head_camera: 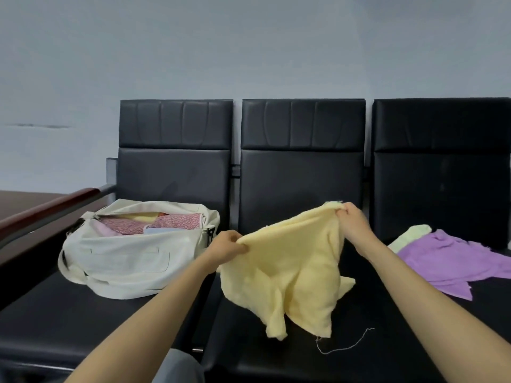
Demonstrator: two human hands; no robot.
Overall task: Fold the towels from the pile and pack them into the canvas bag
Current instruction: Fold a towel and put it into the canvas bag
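Observation:
A pale yellow towel (290,272) hangs over the middle seat, held up by two corners. My left hand (226,246) pinches its near left corner, and my right hand (354,221) pinches the far right corner, higher up. The towel's lower edge droops onto the seat, trailing a loose thread (345,345). On the left seat lies the open cream canvas bag (121,261), with folded red-patterned, pink, blue and yellow towels inside. The pile on the right seat holds a purple towel (453,261) and a pale green one (409,236).
Three black padded seats (301,175) stand in a row against a grey wall. A dark metal armrest with a reddish wooden top (49,205) runs along the left of the bag. My grey-clad knee (177,366) shows at the bottom edge.

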